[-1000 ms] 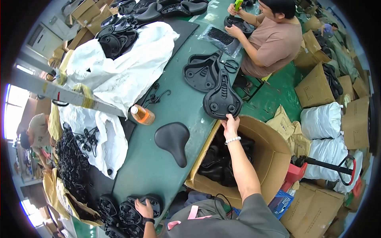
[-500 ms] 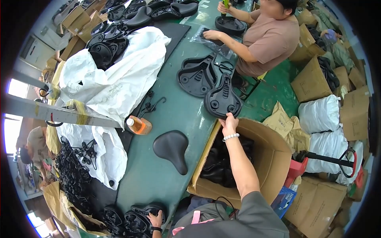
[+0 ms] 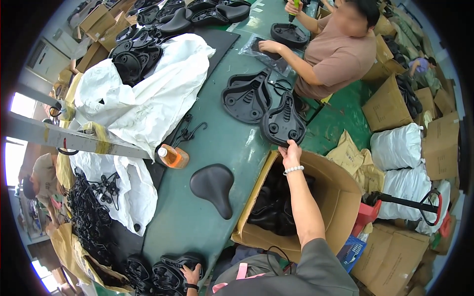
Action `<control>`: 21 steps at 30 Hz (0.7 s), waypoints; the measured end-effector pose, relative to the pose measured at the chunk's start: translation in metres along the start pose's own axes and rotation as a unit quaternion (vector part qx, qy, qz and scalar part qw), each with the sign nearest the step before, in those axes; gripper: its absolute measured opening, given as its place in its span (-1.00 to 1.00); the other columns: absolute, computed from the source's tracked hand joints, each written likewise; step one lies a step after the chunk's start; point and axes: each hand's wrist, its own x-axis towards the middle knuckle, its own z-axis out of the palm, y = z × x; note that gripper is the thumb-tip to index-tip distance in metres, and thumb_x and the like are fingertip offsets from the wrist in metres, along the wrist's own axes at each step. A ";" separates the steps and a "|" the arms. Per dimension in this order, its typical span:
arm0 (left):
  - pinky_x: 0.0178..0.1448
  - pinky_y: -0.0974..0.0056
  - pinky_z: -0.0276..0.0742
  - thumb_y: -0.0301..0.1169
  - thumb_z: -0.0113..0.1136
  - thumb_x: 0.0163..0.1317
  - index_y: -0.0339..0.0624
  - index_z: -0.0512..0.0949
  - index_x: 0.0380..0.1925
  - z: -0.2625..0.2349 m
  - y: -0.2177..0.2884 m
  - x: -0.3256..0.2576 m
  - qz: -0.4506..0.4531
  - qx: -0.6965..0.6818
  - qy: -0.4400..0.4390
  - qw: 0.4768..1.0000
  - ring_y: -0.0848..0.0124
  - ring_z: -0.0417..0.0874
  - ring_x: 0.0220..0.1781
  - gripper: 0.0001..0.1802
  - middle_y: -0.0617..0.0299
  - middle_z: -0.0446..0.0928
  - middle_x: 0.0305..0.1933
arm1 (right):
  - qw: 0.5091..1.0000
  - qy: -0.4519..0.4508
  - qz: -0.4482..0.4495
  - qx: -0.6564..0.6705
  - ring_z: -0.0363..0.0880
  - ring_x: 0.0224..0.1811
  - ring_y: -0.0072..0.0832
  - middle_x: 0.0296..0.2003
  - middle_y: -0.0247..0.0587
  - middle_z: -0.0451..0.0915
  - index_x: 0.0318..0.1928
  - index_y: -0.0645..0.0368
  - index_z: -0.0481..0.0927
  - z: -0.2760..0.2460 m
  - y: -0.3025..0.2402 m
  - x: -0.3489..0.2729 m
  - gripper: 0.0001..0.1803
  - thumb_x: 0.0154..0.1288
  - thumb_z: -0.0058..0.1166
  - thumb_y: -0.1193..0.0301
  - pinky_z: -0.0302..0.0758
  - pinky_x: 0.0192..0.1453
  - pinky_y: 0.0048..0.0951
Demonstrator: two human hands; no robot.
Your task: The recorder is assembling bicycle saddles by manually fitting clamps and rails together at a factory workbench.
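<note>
1 black saddle (image 3: 283, 122), underside up

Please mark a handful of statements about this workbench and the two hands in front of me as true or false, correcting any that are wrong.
1. The right hand is at the near rim of a black saddle shell. True.
2. The orange bottle is on the floor. False: it is on the green table.
3. The left hand touches black saddle parts. True.
4. The pale beaded bracelet is on the left wrist. False: it is on the right wrist; the left has a dark band.
5. The smooth black saddle lies between the bottle and the open cardboard box. True.
</note>
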 end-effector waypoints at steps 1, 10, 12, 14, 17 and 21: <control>0.57 -0.02 0.09 0.19 0.40 -0.02 -0.49 -0.01 0.47 0.000 -0.003 0.001 -0.003 0.009 -0.001 1.000 -0.29 0.05 0.56 0.30 -0.54 -0.17 0.54 | 1.000 -0.014 0.014 0.002 0.67 -0.33 -0.24 -0.20 -0.12 0.64 -0.02 0.24 0.46 0.001 -0.001 0.002 -0.74 0.30 0.06 0.45 0.74 -0.15 -0.21; 0.57 -0.09 0.05 0.14 0.42 -0.06 -0.48 0.02 0.46 0.006 -0.007 0.000 0.022 -0.009 0.024 0.999 -0.35 0.02 0.54 0.28 -0.55 -0.15 0.53 | 0.996 -0.052 0.039 0.056 0.67 -0.30 -0.22 -0.27 -0.06 0.62 -0.10 0.28 0.47 -0.019 -0.001 0.012 -0.79 0.30 0.00 0.44 0.75 -0.18 -0.23; 0.56 -0.10 0.05 0.14 0.42 -0.06 -0.48 0.02 0.46 0.006 -0.009 -0.003 0.020 -0.012 0.025 0.999 -0.35 0.02 0.54 0.28 -0.55 -0.15 0.53 | 0.996 -0.056 0.041 0.056 0.67 -0.29 -0.22 -0.27 -0.06 0.62 -0.11 0.29 0.47 -0.019 -0.002 0.011 -0.79 0.30 0.00 0.44 0.75 -0.17 -0.22; 0.56 -0.10 0.05 0.13 0.43 -0.07 -0.47 0.03 0.46 0.007 -0.008 -0.003 0.019 -0.014 0.025 0.999 -0.34 0.02 0.54 0.28 -0.55 -0.14 0.53 | 0.996 -0.060 0.042 0.056 0.67 -0.27 -0.22 -0.27 -0.06 0.62 -0.12 0.30 0.48 -0.017 -0.002 0.011 -0.79 0.30 0.00 0.44 0.75 -0.15 -0.22; 0.56 -0.10 0.06 0.13 0.43 -0.08 -0.45 0.03 0.47 0.007 -0.009 -0.001 0.017 -0.008 0.028 0.999 -0.35 0.02 0.54 0.28 -0.55 -0.14 0.53 | 0.995 -0.052 0.043 0.080 0.66 -0.27 -0.23 -0.27 -0.07 0.61 -0.14 0.31 0.48 -0.015 -0.002 0.009 -0.80 0.30 0.01 0.44 0.75 -0.15 -0.21; 0.56 -0.12 0.06 0.14 0.43 -0.09 -0.43 0.02 0.47 0.010 -0.011 0.001 0.034 0.002 0.035 0.999 -0.38 0.03 0.52 0.29 -0.52 -0.15 0.54 | 0.992 -0.042 0.039 0.111 0.65 -0.29 -0.24 -0.27 -0.12 0.60 -0.12 0.31 0.49 -0.014 -0.002 0.015 -0.78 0.29 0.04 0.44 0.75 -0.13 -0.20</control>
